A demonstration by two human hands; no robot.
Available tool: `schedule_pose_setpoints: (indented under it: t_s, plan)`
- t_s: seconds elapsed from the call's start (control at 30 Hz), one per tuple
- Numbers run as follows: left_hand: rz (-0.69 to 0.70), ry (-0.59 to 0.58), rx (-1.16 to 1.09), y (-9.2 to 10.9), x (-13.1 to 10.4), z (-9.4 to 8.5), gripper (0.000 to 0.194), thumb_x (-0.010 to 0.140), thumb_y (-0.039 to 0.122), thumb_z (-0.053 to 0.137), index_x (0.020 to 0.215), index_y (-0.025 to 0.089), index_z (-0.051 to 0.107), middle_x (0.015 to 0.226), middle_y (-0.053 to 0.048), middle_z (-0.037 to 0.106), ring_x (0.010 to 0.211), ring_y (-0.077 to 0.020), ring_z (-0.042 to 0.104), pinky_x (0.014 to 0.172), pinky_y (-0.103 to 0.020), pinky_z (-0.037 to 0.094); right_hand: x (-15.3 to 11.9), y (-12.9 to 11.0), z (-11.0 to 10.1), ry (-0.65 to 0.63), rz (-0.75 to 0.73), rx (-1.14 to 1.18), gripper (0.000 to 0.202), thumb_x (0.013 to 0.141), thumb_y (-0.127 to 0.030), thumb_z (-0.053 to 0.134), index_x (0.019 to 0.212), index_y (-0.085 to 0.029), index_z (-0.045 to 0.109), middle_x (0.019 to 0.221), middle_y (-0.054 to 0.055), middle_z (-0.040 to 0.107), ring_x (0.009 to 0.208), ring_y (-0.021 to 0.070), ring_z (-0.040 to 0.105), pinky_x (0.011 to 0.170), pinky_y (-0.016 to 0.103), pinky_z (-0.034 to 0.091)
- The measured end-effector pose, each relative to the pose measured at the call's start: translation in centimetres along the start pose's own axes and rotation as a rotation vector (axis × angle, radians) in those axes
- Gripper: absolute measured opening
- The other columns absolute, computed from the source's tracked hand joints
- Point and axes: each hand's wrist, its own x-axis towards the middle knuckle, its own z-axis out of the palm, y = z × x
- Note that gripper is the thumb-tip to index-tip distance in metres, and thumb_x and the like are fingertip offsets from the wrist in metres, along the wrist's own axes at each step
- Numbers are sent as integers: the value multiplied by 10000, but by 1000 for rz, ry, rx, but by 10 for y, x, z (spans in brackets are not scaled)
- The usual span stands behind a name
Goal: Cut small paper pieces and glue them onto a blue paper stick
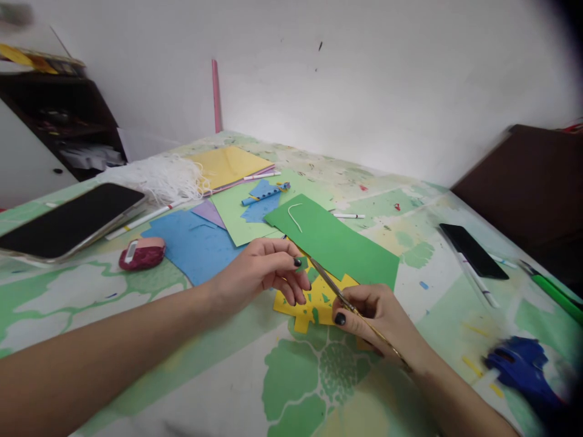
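My right hand [380, 318] is closed around slim metal scissors [330, 283] with gold-coloured handles. The blades point up and left, towards my other hand. My left hand [276, 270] pinches a small green paper piece [301, 263] between thumb and finger; its other fingers are loosely curled. Beneath both hands lies cut yellow paper [298, 321], with green scraps [315, 314] scattered on it. A large green sheet [337, 243] lies just beyond, carrying a thin, pale curved strip [294, 218].
Blue paper [191, 243], a maroon case [143, 254] and a tablet-like device [73, 218] lie to the left. White shredded strands [159, 176] are heaped behind. On the right are a black phone [473, 250], a green-handled cutter [558, 297] and a blurred blue object [523, 370].
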Motion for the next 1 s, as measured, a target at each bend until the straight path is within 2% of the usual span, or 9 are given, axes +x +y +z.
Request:
schedule_pose_setpoints:
  t_s: [0.23,0.4,0.57,0.83,1.0]
  plan:
    - [-12,-82,-42,3,-1,-1,91,740,92,430,678,128,486,589,-55,635,499,-169,639,440,-227,484,0,3,-4,-171,18,17,409,665,-500,691,608,-114,569,444,-70,314,380,23,239,353,184,137]
    - [-67,-222,-35,4,0,-6,102,709,72,426,646,121,490,531,-32,580,446,-177,623,358,-202,438,-1,3,-5,-214,47,-4,476,634,-575,679,600,-109,588,431,-72,303,384,23,212,353,193,112]
    - [-106,-351,-6,2,1,-10,129,709,38,418,654,117,504,556,-33,587,458,-171,629,371,-203,449,-1,-1,-5,-257,62,-26,473,603,-561,710,578,-105,587,422,-72,299,394,25,222,352,193,117]
    - [-166,-424,-30,2,0,-10,136,696,37,414,652,115,517,559,-37,589,458,-164,626,374,-204,466,0,4,-7,-311,49,-12,424,632,-508,717,622,-97,614,427,-79,308,397,22,223,357,187,124]
    - [-179,-451,-50,1,0,-12,129,691,54,426,667,110,539,561,-36,584,456,-160,622,379,-208,473,0,6,-8,-351,51,15,417,647,-491,715,622,-89,610,465,-62,386,411,20,257,376,191,153]
